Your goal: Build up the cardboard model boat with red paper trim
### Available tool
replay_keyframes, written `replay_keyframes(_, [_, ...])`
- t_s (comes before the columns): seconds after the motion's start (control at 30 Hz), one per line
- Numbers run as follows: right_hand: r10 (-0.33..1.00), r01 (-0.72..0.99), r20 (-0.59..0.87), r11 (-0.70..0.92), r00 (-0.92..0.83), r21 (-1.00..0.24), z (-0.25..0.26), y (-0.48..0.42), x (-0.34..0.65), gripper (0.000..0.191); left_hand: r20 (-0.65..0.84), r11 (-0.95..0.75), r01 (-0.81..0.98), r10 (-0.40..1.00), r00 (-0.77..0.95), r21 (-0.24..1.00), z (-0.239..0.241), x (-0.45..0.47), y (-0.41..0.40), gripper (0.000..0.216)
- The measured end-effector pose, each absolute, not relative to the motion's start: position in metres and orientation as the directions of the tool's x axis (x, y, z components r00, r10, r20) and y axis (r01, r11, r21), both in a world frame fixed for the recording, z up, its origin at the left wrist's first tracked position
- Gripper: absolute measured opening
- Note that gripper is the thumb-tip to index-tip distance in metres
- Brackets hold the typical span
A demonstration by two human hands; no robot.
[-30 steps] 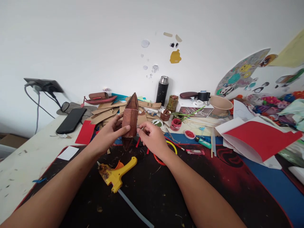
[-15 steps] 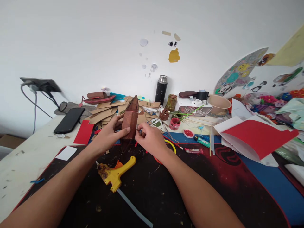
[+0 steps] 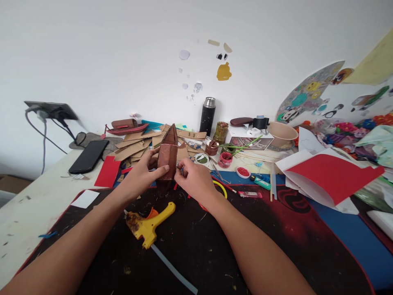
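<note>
A brown cardboard boat model (image 3: pixel 168 154) stands on end over the black mat (image 3: pixel 199 246), its pointed tip up. My left hand (image 3: pixel 140 175) grips its left side, thumb across the front. My right hand (image 3: pixel 194 180) is pinched against the boat's right edge; whatever sits between its fingertips is too small to make out. A yellow glue gun (image 3: pixel 149 224) with a clear glue stick lies on the mat just below both hands.
Cardboard scraps (image 3: pixel 135 147), a black phone (image 3: pixel 88 156), red paper sheets (image 3: pixel 331 174), a black flask (image 3: pixel 207 116), paint pots (image 3: pixel 226 159), a second small boat (image 3: pixel 125 127), a beige bowl (image 3: pixel 282 135) and a yellow-red ring (image 3: pixel 219 190) crowd the desk behind.
My right hand has closed in from slightly apart to a pinch at the boat's right edge. The boat has shifted a little lower and leans hardly at all.
</note>
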State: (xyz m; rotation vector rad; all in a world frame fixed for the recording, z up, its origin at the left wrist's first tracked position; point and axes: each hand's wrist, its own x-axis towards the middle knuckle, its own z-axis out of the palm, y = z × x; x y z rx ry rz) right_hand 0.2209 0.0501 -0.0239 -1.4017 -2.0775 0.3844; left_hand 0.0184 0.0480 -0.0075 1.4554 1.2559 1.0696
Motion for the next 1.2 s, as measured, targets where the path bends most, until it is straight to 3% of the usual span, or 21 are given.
replay_keyframes(0.27, [0.918,0.719,0.317,0.387,-0.239,-0.577,-0.025,0.049,0.219,0.006,0.054,-0.075,0.214,0.993,0.103,0.974,-0.008,0.019,0.049,0.084])
replay_keyframes(0.37, [0.932,0.664,0.302,0.355,-0.199,-0.658,-0.026,0.054,0.223,0.003,0.058,-0.077,0.224,0.994,0.088,0.972,-0.006,0.021,0.046,0.083])
replay_keyframes(0.53, [0.971,0.513,0.24,0.203,0.007,-0.834,-0.026,0.071,0.242,0.01,0.05,-0.056,0.206,0.998,0.033,0.977,-0.001,0.019,0.04,0.085])
replay_keyframes(0.67, [0.981,0.36,0.194,0.178,0.007,-0.916,-0.02,0.069,0.244,0.009,-0.007,0.007,0.016,1.0,-0.002,1.0,-0.003,0.015,0.044,0.066])
replay_keyframes(0.9, [0.967,0.379,0.184,0.24,-0.179,-0.894,-0.018,0.055,0.232,0.012,-0.082,0.094,-0.19,0.994,0.068,0.977,-0.005,0.011,0.048,0.043])
replay_keyframes(1.2, [0.957,0.467,0.204,0.28,-0.206,-0.839,-0.017,0.058,0.234,0.026,-0.078,0.101,-0.269,0.992,0.095,0.958,-0.007,0.012,0.047,0.047])
